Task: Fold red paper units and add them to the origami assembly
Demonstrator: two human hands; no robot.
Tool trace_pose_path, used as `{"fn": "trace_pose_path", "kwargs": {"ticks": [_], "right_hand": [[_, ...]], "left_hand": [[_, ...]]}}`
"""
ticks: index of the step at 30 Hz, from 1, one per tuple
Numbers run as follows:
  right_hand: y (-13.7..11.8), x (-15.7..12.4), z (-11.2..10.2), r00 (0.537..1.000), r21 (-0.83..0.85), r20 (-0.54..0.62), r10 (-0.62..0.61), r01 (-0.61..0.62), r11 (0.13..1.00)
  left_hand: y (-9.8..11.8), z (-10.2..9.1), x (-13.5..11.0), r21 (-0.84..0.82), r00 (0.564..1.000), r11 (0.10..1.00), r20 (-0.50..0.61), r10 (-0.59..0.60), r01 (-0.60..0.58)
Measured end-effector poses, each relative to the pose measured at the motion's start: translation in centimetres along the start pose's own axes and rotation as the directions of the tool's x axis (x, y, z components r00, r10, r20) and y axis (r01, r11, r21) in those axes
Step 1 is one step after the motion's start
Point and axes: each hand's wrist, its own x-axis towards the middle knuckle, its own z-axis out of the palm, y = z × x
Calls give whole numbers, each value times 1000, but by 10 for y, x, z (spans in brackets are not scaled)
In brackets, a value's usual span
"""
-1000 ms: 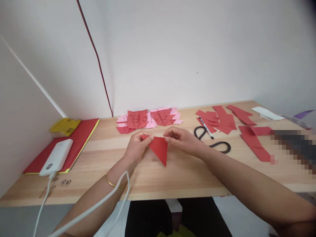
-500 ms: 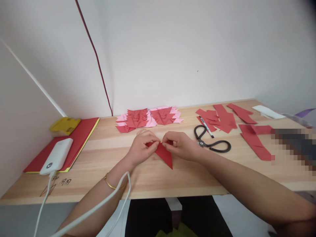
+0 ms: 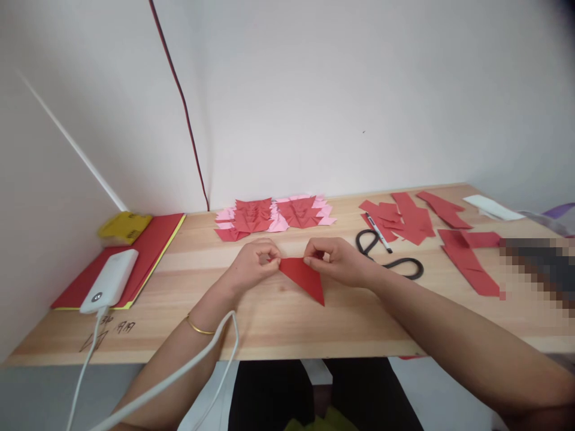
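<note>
A folded piece of red paper (image 3: pixel 306 276) is held between my two hands above the middle of the table, one point of it hanging down toward me. My left hand (image 3: pixel 257 263) pinches its upper left corner between thumb and fingers. At the top right edge, my right hand (image 3: pixel 338 261) grips it in the same kind of pinch. Black-handled scissors (image 3: pixel 406 267) lie just beyond my right wrist, partly hidden by it. Behind the hands, rows of folded red and pink paper pieces (image 3: pixel 254 215) rest against the wall.
Red paper scraps (image 3: pixel 415 221) and a pen (image 3: pixel 380 232) lie at the back right. On the left, a white power bank (image 3: pixel 110 281) and a yellow packet (image 3: pixel 126 228) sit on red sheets (image 3: pixel 155 239). A white cable (image 3: pixel 175 380) crosses over my left forearm.
My hands have moved apart along the top edge of the red paper, so more of its surface shows between them. The view has shifted slightly.
</note>
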Motion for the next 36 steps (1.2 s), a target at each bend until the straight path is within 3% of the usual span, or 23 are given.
{"fn": "trace_pose_path", "kwargs": {"ticks": [7,9,12,14,16,19,27,33,36], "right_hand": [[6,0,-7,999,188,24,44,-48,981],[6,1,-7,998,234,7,68,-68,970],[5,2,-7,986,247,-95,140,-113,963],[2,3,-6,972,247,-159,175,-133,960],[0,4,-3,963,255,-194,187,-134,958],[0,6,2,961,269,-209,184,-124,955],[11,7,12,980,355,-107,167,-120,927],[7,7,16,981,377,-97,169,-121,918],[7,7,17,981,329,-122,152,-104,939]], "left_hand": [[-13,-7,0,-294,977,941,-84,-198,165],[-19,-7,1,-456,946,866,-129,-296,208],[-25,-2,2,-621,892,770,-252,-374,148],[-22,5,3,-697,916,705,-187,-356,132],[-16,16,2,-743,954,647,-38,-296,171],[-8,30,1,-746,962,621,92,-259,239],[-15,32,0,-743,935,627,-5,-355,234],[-10,30,0,-583,947,782,-64,-314,220],[-8,32,-1,-559,949,789,-8,-314,257]]}}
